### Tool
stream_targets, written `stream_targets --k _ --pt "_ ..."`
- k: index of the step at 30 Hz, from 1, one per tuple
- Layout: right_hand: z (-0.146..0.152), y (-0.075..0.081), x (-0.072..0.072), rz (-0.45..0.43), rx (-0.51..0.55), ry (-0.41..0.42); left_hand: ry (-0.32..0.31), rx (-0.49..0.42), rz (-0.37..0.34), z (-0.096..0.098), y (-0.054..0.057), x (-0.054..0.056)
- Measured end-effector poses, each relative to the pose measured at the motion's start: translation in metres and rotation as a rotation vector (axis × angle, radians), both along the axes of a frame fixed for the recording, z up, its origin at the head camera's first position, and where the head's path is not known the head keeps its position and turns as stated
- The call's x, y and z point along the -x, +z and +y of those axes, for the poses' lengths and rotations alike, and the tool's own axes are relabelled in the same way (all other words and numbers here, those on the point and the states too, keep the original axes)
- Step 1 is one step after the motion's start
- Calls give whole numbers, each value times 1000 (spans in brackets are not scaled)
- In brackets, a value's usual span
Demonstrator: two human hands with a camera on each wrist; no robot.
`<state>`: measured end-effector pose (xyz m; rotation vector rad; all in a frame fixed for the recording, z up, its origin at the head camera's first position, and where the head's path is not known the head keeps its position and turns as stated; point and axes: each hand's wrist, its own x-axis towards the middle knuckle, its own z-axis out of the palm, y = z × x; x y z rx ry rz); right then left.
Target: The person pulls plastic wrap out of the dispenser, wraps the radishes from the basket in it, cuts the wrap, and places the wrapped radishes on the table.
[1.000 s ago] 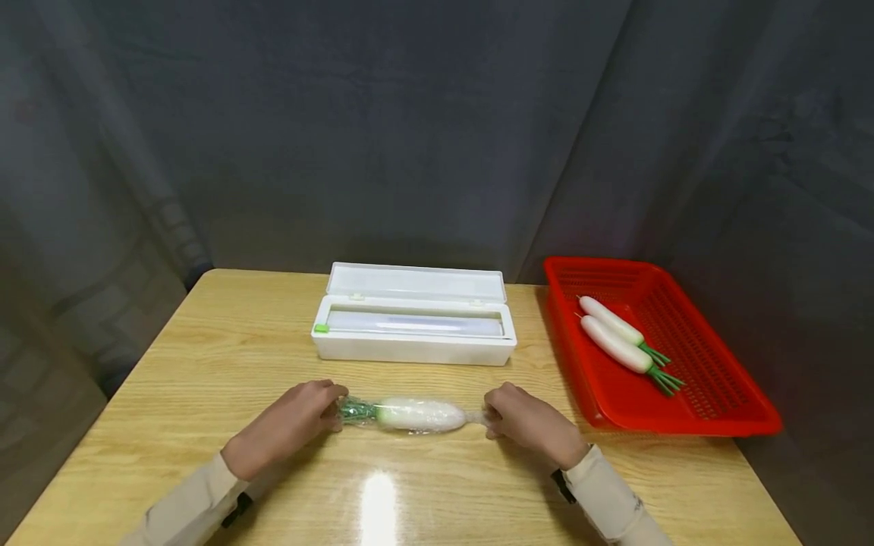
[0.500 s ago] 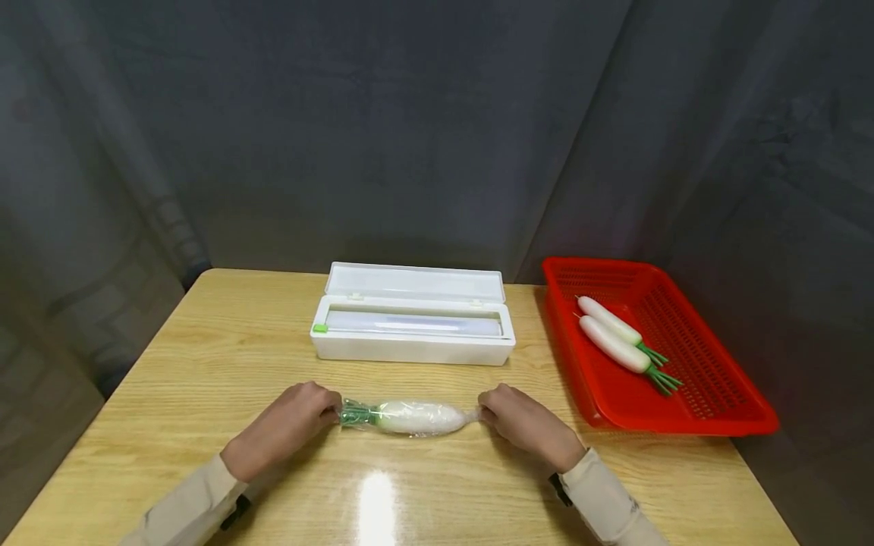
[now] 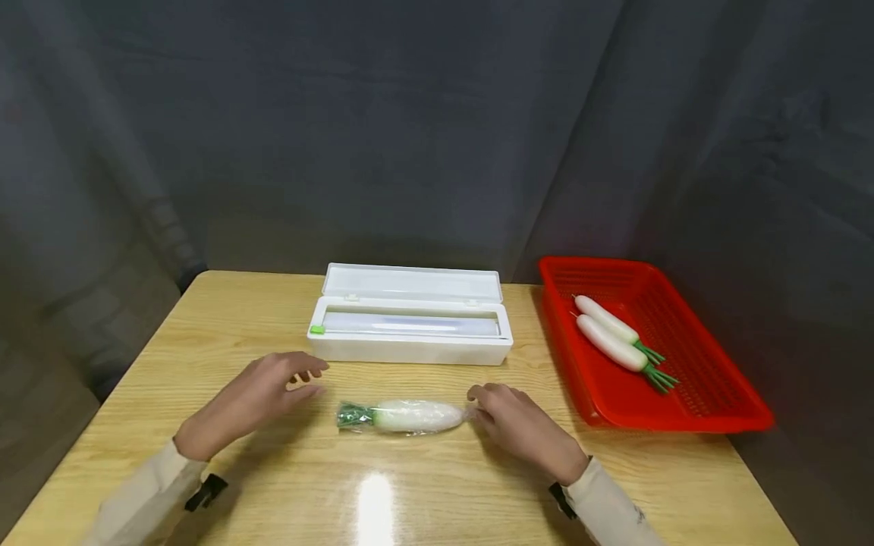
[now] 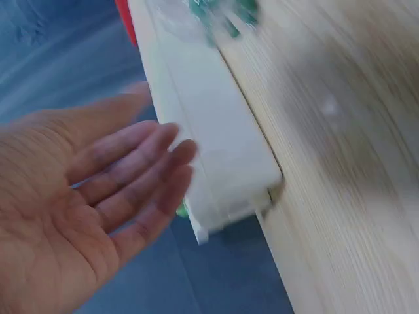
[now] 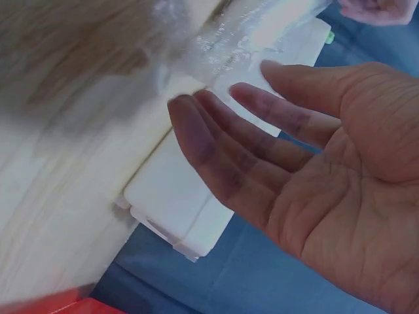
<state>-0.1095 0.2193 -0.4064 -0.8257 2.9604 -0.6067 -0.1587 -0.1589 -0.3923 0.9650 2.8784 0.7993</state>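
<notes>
A white radish [image 3: 418, 416] with green stems, wrapped in clear plastic film, lies crosswise on the table in the head view. My left hand [image 3: 262, 398] hovers to its left, apart from the stem end, holding nothing. Its fingers [image 4: 141, 173] are relaxed and spread from the thumb in the left wrist view. At the root end is my right hand [image 3: 522, 426], close to the twisted film [image 3: 471, 414]. In the right wrist view the fingers and thumb of that right hand [image 5: 308, 157] stand apart, loosely bent, with nothing between them.
Behind the radish stands a white cling-film box [image 3: 410, 349], lid up, a film roll [image 3: 410, 324] inside and a green slider [image 3: 317, 330] at its left. A red basket [image 3: 690, 422] at the right holds two bare radishes [image 3: 611, 343]. A dark curtain [image 3: 382, 136] hangs behind the table.
My left hand has let go of the stem end and moved left and up. My right hand has loosened from the twisted film, staying near it. The wrapped radish lies almost where it was.
</notes>
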Motion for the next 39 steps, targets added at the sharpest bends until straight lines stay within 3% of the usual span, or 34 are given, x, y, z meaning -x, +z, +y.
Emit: stream_targets --k 3,7,12,15,19,26,33,39 --pt "-2 0 -1 26 -2 -19 -57 -7 6 14 -4 -3" --pt "-11 -6 2 33 -5 39 -171 54 82 33 -24 -8" --pt "-19 -15 4 80 -17 69 -189 34 85 41 -40 -8" --pt "-19 -20 2 133 -41 65 -207 35 82 44 -40 -7" --pt "-17 -24 2 188 -80 74 -222 71 128 48 -37 -7" --pt "-15 -22 5 139 -53 105 -191 40 82 51 -35 -9" --pt "-19 -13 3 34 -104 90 -221 26 92 53 -42 -8" --pt "-23 -16 1 105 -131 91 -211 48 99 58 -44 -10"
